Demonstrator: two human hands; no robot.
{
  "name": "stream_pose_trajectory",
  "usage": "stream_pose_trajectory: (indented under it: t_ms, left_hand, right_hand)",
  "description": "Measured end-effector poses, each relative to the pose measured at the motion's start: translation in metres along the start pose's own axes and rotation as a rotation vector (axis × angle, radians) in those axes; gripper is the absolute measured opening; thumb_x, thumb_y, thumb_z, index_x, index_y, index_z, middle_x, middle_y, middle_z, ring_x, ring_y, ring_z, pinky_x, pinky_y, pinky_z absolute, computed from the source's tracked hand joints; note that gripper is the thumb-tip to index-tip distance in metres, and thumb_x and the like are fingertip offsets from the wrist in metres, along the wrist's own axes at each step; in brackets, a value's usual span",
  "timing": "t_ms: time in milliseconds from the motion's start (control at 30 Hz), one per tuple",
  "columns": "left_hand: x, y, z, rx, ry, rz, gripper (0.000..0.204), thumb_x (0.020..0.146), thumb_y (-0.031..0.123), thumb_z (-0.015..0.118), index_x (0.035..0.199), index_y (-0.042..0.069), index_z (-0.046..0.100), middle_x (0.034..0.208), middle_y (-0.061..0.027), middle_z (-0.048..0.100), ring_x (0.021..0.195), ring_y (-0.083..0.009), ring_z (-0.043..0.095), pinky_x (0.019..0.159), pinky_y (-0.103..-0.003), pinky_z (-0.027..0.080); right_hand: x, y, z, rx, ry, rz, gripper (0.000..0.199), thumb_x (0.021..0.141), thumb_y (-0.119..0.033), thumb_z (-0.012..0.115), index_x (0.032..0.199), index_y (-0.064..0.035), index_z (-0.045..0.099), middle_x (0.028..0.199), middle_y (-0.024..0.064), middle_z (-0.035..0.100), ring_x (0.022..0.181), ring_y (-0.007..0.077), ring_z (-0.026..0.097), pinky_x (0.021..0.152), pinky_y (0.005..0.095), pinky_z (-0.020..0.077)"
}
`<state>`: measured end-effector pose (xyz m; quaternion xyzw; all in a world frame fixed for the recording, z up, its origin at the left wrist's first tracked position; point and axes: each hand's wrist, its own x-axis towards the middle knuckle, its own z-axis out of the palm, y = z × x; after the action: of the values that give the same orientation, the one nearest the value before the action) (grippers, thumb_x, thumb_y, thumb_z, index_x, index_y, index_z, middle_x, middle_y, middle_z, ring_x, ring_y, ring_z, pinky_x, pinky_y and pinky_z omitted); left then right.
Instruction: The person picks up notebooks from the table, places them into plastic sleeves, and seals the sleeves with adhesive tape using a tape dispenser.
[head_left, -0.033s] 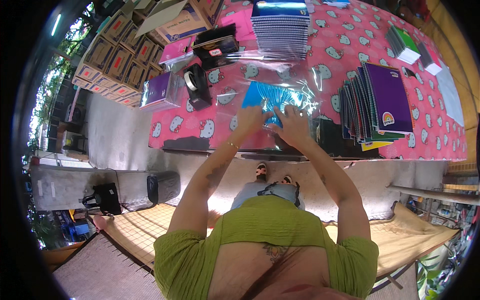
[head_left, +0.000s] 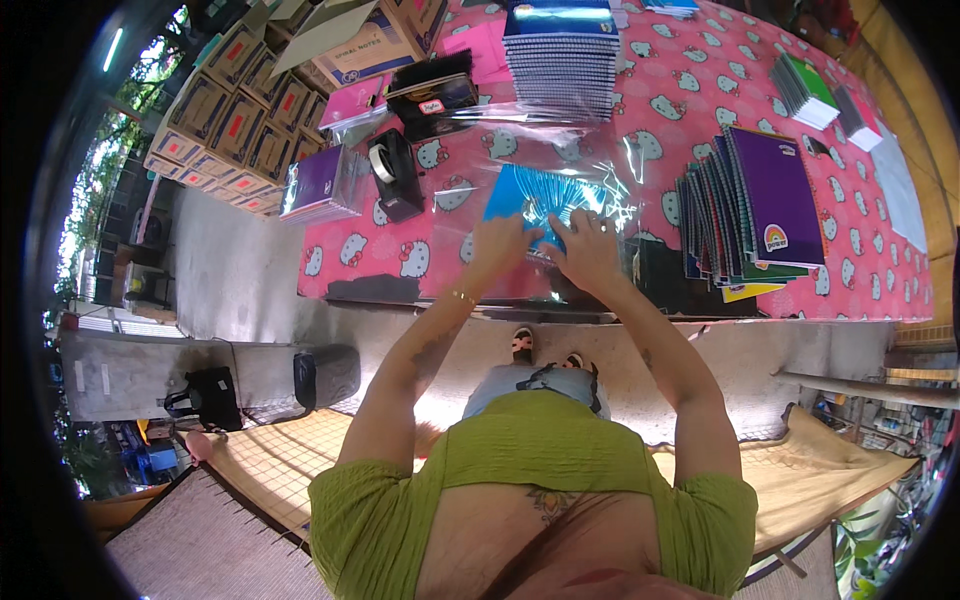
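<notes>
A blue spiral notebook (head_left: 518, 184) lies on the near part of the table beneath a sheet of clear plastic film (head_left: 470, 265) that gleams and wrinkles over it. My left hand (head_left: 500, 246) rests at the notebook's near left corner; its fingers are blurred, pointing to the right. On the near right part of the film, my right hand (head_left: 585, 245) presses down with its fingers apart, a ring on one of them. Left of the notebook stands a black tape dispenser (head_left: 397, 180) with a roll of tape.
A tall stack of spiral notebooks (head_left: 560, 75) stands behind the film. To the right is a pile of notebooks with a purple one (head_left: 778, 195) on top. Wrapped notebooks (head_left: 322, 185) sit at the left edge, near stacked cardboard boxes (head_left: 235, 115). A pink patterned cloth (head_left: 650, 105) covers the table.
My left hand has shifted very slightly toward me. The notebook and the film look the same.
</notes>
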<state>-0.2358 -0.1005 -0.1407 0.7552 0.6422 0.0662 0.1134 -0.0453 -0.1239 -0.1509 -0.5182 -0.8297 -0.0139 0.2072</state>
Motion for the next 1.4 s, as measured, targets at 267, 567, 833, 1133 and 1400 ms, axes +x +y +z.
stream_pose_trajectory:
  t_ms: [267,567,833,1133,1400]
  left_hand:
    - [-0.027,-0.004,0.006,-0.198,0.479,0.653,0.03,0.082,0.012,0.069,0.111,0.009,0.064,0.107,-0.0121,0.065,0.102,-0.0312,0.061,0.089,-0.049,0.046]
    - [0.028,-0.083,-0.05,-0.868,0.324,0.117,0.051,0.082,-0.006,0.052,0.131,0.008,0.058,0.103,-0.0191,0.067,0.099,-0.0346,0.065,0.086,-0.039,0.049]
    - [-0.009,-0.047,-0.209,-0.063,0.506,0.68,0.044,0.075,-0.001,0.071,0.116,0.015,0.07,0.144,-0.0131,0.05,0.139,-0.0264,0.038,0.113,-0.038,0.032]
    - [0.007,-0.261,-0.11,-0.242,0.604,-0.066,0.035,0.085,0.031,0.074,0.099,0.0,0.072,0.087,-0.0159,0.068,0.08,-0.0232,0.067,0.07,-0.033,0.051]
    - [0.025,-0.262,-0.023,-1.322,0.586,-0.404,0.024,0.085,0.02,0.074,0.099,0.0,0.073,0.083,-0.0072,0.071,0.065,-0.014,0.063,0.062,-0.029,0.052]
  right_hand:
    - [0.134,0.123,-0.006,0.773,-0.633,0.277,0.052,0.096,-0.052,0.052,0.124,-0.0091,0.065,0.099,0.0123,0.069,0.099,0.0287,0.066,0.088,0.041,0.0507]
    - [0.108,0.097,-0.074,1.245,-0.606,0.589,0.046,0.094,-0.036,0.054,0.13,-0.0064,0.059,0.111,0.0126,0.071,0.109,0.0279,0.066,0.1,0.0356,0.046]
    - [0.12,0.023,-0.177,0.305,-0.096,-0.406,0.036,0.079,-0.013,0.073,0.114,-0.0151,0.067,0.123,0.0066,0.064,0.123,0.0273,0.056,0.112,0.0512,0.0318]
    - [0.145,-0.002,-0.21,-0.039,-0.24,-0.402,0.021,0.076,-0.011,0.073,0.097,-0.017,0.071,0.103,0.0,0.069,0.116,0.0237,0.06,0.116,0.059,0.0196]
    - [0.169,-0.005,-0.223,-0.117,-0.314,-0.455,0.012,0.075,-0.011,0.074,0.086,-0.0144,0.069,0.09,0.0013,0.065,0.108,0.0226,0.061,0.114,0.0602,0.0174]
